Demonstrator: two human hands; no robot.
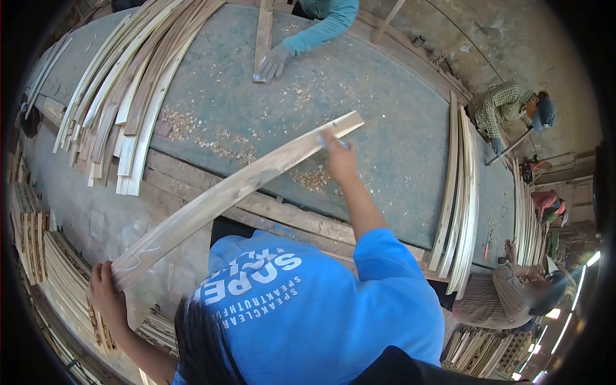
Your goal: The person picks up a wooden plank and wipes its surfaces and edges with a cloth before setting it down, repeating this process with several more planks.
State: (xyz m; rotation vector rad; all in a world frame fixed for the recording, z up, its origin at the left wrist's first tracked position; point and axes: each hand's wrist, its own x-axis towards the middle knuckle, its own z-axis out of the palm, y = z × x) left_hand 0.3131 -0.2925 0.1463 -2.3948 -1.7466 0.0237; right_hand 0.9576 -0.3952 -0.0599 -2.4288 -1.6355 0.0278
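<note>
- We have the board [237, 186] slanting across the edge of the bench [385, 173]: its far end is over the bench top, its near end juts out past the edge. We cannot tell whether it rests on the edge or is held above it.
- Our left hand [108, 295] is closed around the near end, fingers curled over it, near a curved pale mark [136, 258] on the wood.
- Our right hand [337, 154] touches the board near its far end. It is blurred, so we cannot tell whether it clasps the wood or only presses on it.
- We judge that a weak hold on the right could let the far end drop or swing, and that bare skin sliding along a rough edge could catch a splinter.
- Shavings [311, 181] lie on the bench beside the board; trapped beneath it, they might make it rock or slip.
- Farther out, a co-worker's gloved hand [274, 63] touches a second board [264, 32]. The two boards are apart, but a wide swing of ours might knock that hand.
- Left of us, piled strips [128, 83] overhang the bench; a bump could shift them.
- On the right lie more strips [471, 199], and beyond them a person in a checked shirt [500, 102].
</note>
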